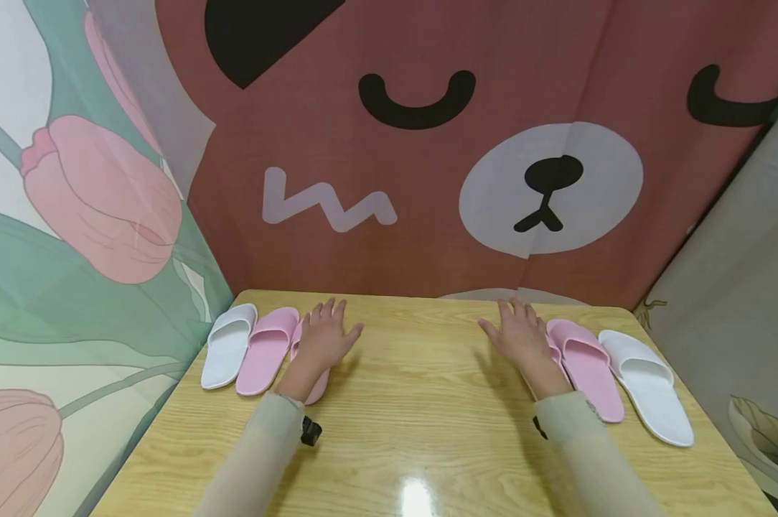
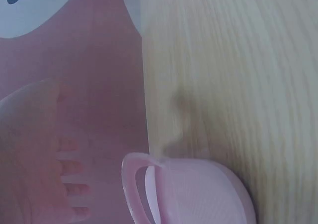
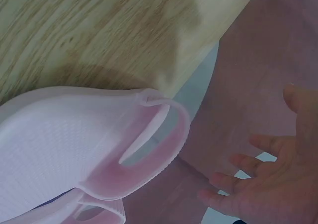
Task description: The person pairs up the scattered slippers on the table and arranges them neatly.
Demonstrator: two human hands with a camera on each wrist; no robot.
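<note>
In the head view my left hand (image 1: 324, 341) is held, fingers spread, over a pink slipper (image 1: 318, 390) that it partly hides; a second pink slipper (image 1: 263, 362) and a white slipper (image 1: 223, 359) lie to its left. My right hand (image 1: 521, 341), also spread, covers most of another pink slipper, with a pink slipper (image 1: 592, 377) and a white slipper (image 1: 654, 395) to its right. Both wrist views show the left hand (image 2: 35, 154) and the right hand (image 3: 278, 179) apart from the nearest pink slippers (image 2: 208, 194) (image 3: 54, 139), holding nothing.
The slippers lie on a light wooden table (image 1: 408, 402). Behind its far edge hangs a reddish-brown curtain (image 1: 337, 266) with a bear face. A tulip-patterned curtain (image 1: 105, 316) borders the left side, and a pale curtain (image 1: 738, 287) the right.
</note>
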